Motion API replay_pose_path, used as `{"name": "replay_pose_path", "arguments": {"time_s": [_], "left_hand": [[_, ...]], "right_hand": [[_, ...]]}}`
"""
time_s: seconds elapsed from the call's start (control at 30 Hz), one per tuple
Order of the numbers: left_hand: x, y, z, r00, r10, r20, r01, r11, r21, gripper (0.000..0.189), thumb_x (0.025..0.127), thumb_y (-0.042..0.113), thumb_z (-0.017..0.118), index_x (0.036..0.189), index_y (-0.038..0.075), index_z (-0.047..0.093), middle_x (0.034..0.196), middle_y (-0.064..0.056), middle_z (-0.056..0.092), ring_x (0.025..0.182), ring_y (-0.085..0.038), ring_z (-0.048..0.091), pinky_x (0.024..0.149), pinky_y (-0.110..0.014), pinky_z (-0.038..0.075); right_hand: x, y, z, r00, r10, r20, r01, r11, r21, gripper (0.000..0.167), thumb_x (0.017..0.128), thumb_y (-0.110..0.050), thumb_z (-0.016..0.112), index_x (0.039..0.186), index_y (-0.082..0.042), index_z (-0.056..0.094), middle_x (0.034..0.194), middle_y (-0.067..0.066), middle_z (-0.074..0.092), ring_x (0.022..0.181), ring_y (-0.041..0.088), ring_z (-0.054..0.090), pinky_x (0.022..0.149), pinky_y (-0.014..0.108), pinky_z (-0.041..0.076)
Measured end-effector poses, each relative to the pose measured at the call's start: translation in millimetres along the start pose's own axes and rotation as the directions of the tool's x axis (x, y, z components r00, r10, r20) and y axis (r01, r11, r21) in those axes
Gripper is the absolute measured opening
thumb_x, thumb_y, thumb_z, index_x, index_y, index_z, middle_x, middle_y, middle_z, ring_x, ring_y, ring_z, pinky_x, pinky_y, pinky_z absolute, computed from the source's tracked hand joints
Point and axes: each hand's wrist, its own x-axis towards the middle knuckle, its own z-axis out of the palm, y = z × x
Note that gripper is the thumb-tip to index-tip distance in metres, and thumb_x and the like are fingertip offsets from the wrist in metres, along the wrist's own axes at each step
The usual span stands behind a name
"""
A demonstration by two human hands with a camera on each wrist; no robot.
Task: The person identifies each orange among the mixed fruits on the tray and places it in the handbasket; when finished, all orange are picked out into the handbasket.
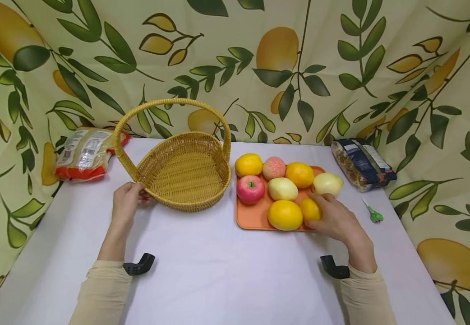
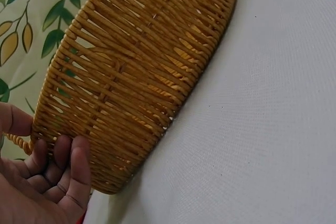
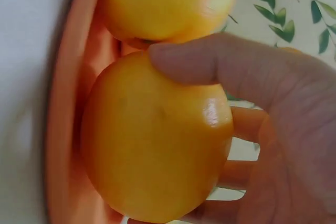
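Head view, left fingers (image 1: 137,186) pinching basket (image 1: 190,206), right fingers (image 1: 325,201) gripping yellow fruit (image 1: 310,210); bag labels (image 1: 90,150) illegible

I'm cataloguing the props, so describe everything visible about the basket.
The golden basket looks woven from wicker, with narrow gaps in its wall and a wrapped rim. A tall, arched, wrapped handle spans it. It sits mouth up on the white surface, left of the orange tray, its bare woven bottom showing. The left hand holds its rim near one end of the handle.
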Motion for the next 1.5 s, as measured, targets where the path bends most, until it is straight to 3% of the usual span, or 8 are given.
{"name": "replay_pose_path", "arguments": {"time_s": [0.13, 0.27, 0.4, 0.57, 0.73, 1.07, 1.3, 1.5], "left_hand": [[0.9, 2.9, 3.0, 1.000, 0.004, 0.014, -0.004, 1.000, 0.023, 0.021, 0.096, 0.017, 0.044, 0.093, 0.000, 0.055, 0.063, 0.011, 0.061, 0.059, -0.005, 0.063, 0.061, -0.024, 0.058], [0.8, 5.2, 3.3, 1.000, 0.011, 0.009, -0.011, 0.999, 0.048, 0.022, 0.096, 0.018, 0.043, 0.093, 0.000, 0.055, 0.064, 0.011, 0.060, 0.059, -0.004, 0.063, 0.062, -0.024, 0.058], [-0.4, 6.3, 0.6, 1.000, 0.010, -0.008, -0.009, 0.998, 0.064, 0.023, 0.096, 0.019, 0.042, 0.094, 0.000, 0.055, 0.064, 0.010, 0.060, 0.059, -0.005, 0.062, 0.061, -0.025, 0.058], [-1.4, 5.1, -2.6, 1.000, -0.002, -0.013, 0.003, 0.997, 0.077, 0.025, 0.097, 0.021, 0.042, 0.095, 0.000, 0.055, 0.066, 0.009, 0.059, 0.061, -0.005, 0.062, 0.063, -0.025, 0.058], [-1.2, 1.2, -0.9, 1.000, 0.002, -0.026, 0.000, 0.997, 0.076, 0.024, 0.096, 0.021, 0.043, 0.092, 0.001, 0.056, 0.064, 0.011, 0.060, 0.061, -0.005, 0.062, 0.061, -0.023, 0.056], [-1.2, -2.0, 4.9, 0.999, 0.021, -0.043, -0.015, 0.992, 0.128, 0.025, 0.095, 0.021, 0.043, 0.090, 0.001, 0.057, 0.062, 0.011, 0.060, 0.060, -0.005, 0.062, 0.059, -0.023, 0.055], [-2.8, -2.2, 5.3, 0.997, 0.046, -0.065, -0.034, 0.984, 0.175, 0.025, 0.094, 0.019, 0.043, 0.089, 0.000, 0.058, 0.064, 0.009, 0.060, 0.059, -0.003, 0.062, 0.060, -0.022, 0.057], [-2.4, -0.6, 3.8, 0.997, 0.049, -0.062, -0.037, 0.981, 0.193, 0.026, 0.095, 0.020, 0.042, 0.091, 0.000, 0.058, 0.066, 0.007, 0.061, 0.060, -0.003, 0.061, 0.061, -0.022, 0.057]], "right_hand": [[-5.8, 0.0, -10.7, 0.998, 0.025, -0.052, -0.025, 1.000, 0.000, 0.078, 0.084, -0.044, 0.068, 0.148, -0.011, 0.038, 0.143, 0.028, 0.040, 0.113, 0.047, 0.052, 0.089, 0.069, 0.045], [-3.9, -16.5, -24.6, 0.978, -0.069, -0.199, 0.070, 0.998, -0.002, 0.076, 0.084, -0.045, 0.068, 0.147, -0.012, 0.040, 0.142, 0.026, 0.042, 0.113, 0.046, 0.052, 0.088, 0.066, 0.047], [13.5, -51.5, -36.6, 0.906, -0.260, -0.335, 0.261, 0.964, -0.044, 0.074, 0.082, -0.042, 0.071, 0.145, -0.014, 0.043, 0.140, 0.020, 0.047, 0.110, 0.039, 0.055, 0.087, 0.058, 0.052], [43.9, -106.2, -44.5, 0.813, -0.458, -0.359, 0.450, 0.886, -0.110, 0.076, 0.081, -0.051, 0.070, 0.144, -0.019, 0.045, 0.137, 0.012, 0.050, 0.105, 0.028, 0.058, 0.082, 0.044, 0.055], [72.9, -154.8, -39.3, 0.779, -0.552, -0.297, 0.529, 0.833, -0.161, 0.071, 0.081, -0.052, 0.065, 0.143, -0.025, 0.046, 0.136, 0.012, 0.046, 0.097, 0.025, 0.055, 0.072, 0.039, 0.054], [109.2, -209.3, 1.9, 0.790, -0.610, -0.060, 0.575, 0.771, -0.275, 0.067, 0.086, -0.045, 0.062, 0.146, -0.025, 0.040, 0.142, 0.014, 0.045, 0.113, 0.030, 0.054, 0.082, 0.041, 0.055], [121.1, -221.3, 19.3, 0.810, -0.574, 0.125, 0.579, 0.747, -0.327, 0.062, 0.093, -0.047, 0.059, 0.149, -0.031, 0.038, 0.145, 0.018, 0.041, 0.122, 0.036, 0.053, 0.092, 0.047, 0.054], [124.7, -226.0, 25.2, 0.812, -0.545, 0.207, 0.583, 0.743, -0.330, 0.055, 0.095, -0.041, 0.057, 0.147, -0.029, 0.043, 0.145, 0.019, 0.044, 0.122, 0.034, 0.056, 0.099, 0.046, 0.051]]}}
